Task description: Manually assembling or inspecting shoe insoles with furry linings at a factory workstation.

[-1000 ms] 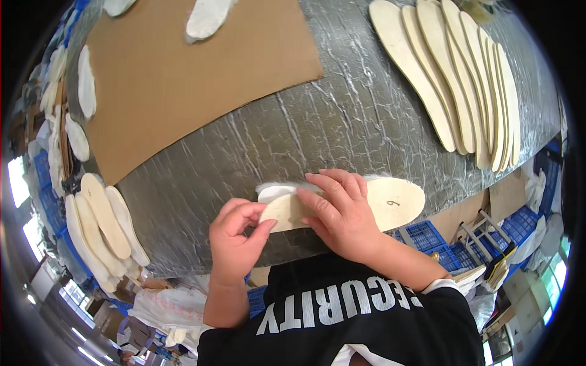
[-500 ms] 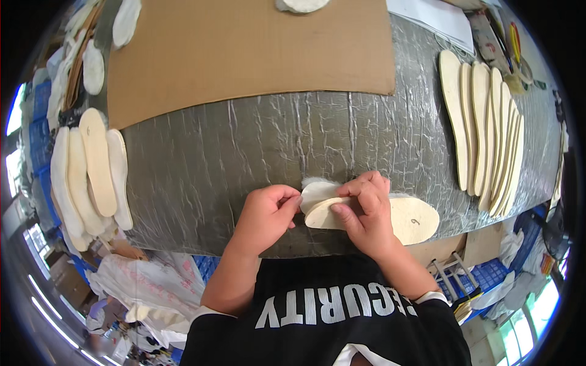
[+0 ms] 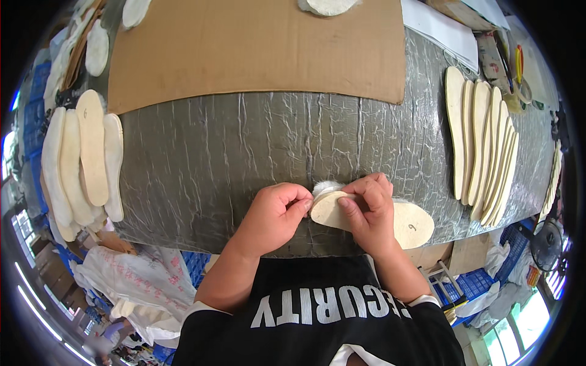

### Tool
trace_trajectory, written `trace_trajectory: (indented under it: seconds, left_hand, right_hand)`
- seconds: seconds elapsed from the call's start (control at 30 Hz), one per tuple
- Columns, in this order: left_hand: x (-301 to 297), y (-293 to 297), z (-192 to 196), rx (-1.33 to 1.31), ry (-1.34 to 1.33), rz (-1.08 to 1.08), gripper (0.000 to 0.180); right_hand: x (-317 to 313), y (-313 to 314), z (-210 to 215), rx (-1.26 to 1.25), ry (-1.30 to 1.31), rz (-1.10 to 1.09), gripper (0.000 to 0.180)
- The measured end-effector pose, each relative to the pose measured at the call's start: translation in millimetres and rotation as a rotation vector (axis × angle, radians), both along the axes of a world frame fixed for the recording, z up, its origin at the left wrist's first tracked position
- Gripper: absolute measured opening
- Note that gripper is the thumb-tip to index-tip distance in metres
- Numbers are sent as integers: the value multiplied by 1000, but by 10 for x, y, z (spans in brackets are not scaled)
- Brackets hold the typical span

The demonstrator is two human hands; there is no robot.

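Observation:
A cream insole (image 3: 414, 224) with a dark mark near its right end lies slantwise at the table's near edge. Beneath its left part a white fleecy piece (image 3: 328, 185) sticks out on the far side. My right hand (image 3: 373, 210) grips both layers around the middle, thumb on top and fingers over the far edge. My left hand (image 3: 276, 215) is closed in a pinch at the left tip, where the layers meet. Its fingertips hide exactly which layer they hold.
Several cream insoles (image 3: 482, 140) stand fanned in a row at the right. More insoles (image 3: 93, 149) and white fleecy ones lie at the left. A brown cardboard sheet (image 3: 256, 49) covers the table's far part, with white papers (image 3: 441, 33) beside it. Crinkled dark sheeting (image 3: 201, 152) covers the table.
The cream insole now covers more of the white fleecy piece at the left end. My left fingertips have come up against that end. The whole view has shifted slightly.

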State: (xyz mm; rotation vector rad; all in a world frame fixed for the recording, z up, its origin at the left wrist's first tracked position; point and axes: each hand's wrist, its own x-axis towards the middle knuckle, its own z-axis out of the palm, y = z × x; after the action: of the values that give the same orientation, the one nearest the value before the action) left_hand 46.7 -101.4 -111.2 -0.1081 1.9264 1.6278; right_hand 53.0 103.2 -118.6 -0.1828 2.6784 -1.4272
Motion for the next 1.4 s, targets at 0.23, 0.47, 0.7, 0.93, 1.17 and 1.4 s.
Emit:
trace_trajectory:
  seconds: [0.23, 0.47, 0.7, 0.93, 1.17, 1.4]
  left_hand:
    - [23, 36, 39, -5, 94, 5, 6]
    - [32, 104, 163, -119, 194, 30, 5]
    - [42, 114, 158, -27, 90, 111, 6]
    - [139, 195, 1, 287, -144, 135, 23]
    - [62, 32, -169, 117, -174, 314, 14]
    - [80, 222, 121, -738, 933, -292, 68]
  right_hand:
    - [13, 8, -18, -3, 0, 7, 15]
    - [-39, 3, 5, -37, 4, -3, 14]
    - [4, 87, -34, -363, -371, -120, 15]
    - [18, 51, -6, -674, -397, -272, 16]
    - [6, 242, 128, 279, 53, 217, 85]
    - [254, 289, 29, 719, 127, 341, 108]
